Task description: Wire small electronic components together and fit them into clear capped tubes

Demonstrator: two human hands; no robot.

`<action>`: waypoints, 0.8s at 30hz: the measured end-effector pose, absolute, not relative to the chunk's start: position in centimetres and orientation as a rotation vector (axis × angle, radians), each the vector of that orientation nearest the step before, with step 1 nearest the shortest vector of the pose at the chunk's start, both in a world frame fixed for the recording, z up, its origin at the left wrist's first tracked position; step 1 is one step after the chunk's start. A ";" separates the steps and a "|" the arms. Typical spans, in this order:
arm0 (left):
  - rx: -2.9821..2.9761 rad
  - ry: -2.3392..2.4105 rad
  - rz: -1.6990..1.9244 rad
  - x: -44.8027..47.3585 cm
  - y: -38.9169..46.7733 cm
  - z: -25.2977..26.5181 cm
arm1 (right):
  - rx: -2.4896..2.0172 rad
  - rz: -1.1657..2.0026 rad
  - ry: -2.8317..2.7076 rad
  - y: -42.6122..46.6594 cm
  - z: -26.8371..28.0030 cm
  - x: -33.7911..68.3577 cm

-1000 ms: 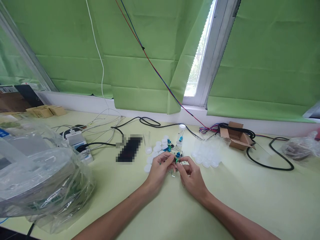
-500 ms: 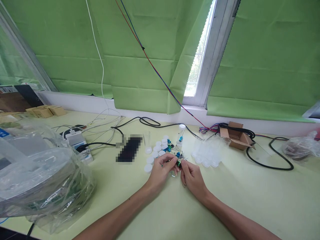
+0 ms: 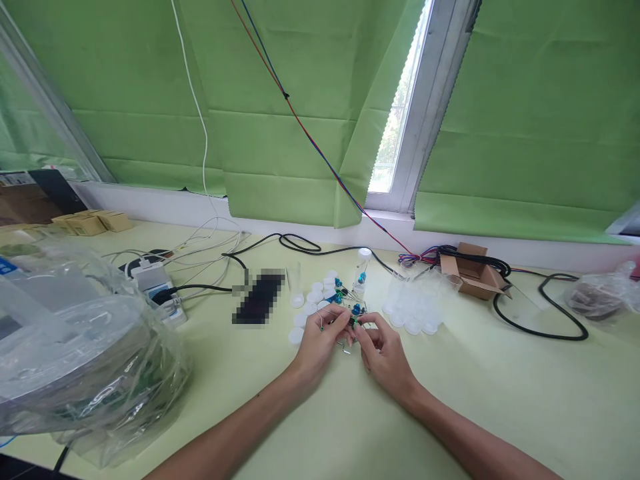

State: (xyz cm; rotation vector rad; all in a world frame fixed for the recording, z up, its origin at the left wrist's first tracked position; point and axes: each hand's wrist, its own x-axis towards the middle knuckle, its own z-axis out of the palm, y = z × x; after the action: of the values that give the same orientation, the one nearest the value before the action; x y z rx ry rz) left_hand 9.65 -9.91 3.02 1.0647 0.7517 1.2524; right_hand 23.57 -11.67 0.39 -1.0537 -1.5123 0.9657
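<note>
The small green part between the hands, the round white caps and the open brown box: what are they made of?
Small green part: perhaps plastic, given its bright colour; finish too small to tell.
Round white caps: probably matte plastic, smooth and evenly opaque.
Open brown box: likely matte cardboard, with thin, folded flaps.

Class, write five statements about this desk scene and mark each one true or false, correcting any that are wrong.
1. The left hand and right hand meet at a small green part. True.
2. The open cardboard box stands between the two hands. False: it stands toward the back right of the desk.
3. A clear tube with a white top stands upright beyond the hands. True.
4. The window blinds are red. False: they are green.
5. Small tan boxes sit toward the back left of the desk. True.
</note>
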 end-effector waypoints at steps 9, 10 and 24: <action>1.205 0.763 1.208 9.6 -9.9 2.6 | -1.074 0.908 -1.526 -11.4 0.1 23.7; 1.221 0.761 1.201 9.7 -9.9 2.5 | -1.088 0.894 -1.522 -11.4 0.1 23.6; 1.030 0.761 1.257 9.8 -10.1 3.2 | -1.074 0.955 -1.506 -11.8 0.5 23.7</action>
State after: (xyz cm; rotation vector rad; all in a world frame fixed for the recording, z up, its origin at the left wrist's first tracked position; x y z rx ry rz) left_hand 9.81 -10.07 3.16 1.0298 0.7608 1.2570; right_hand 23.65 -11.77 0.49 -1.0735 -1.5056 0.9553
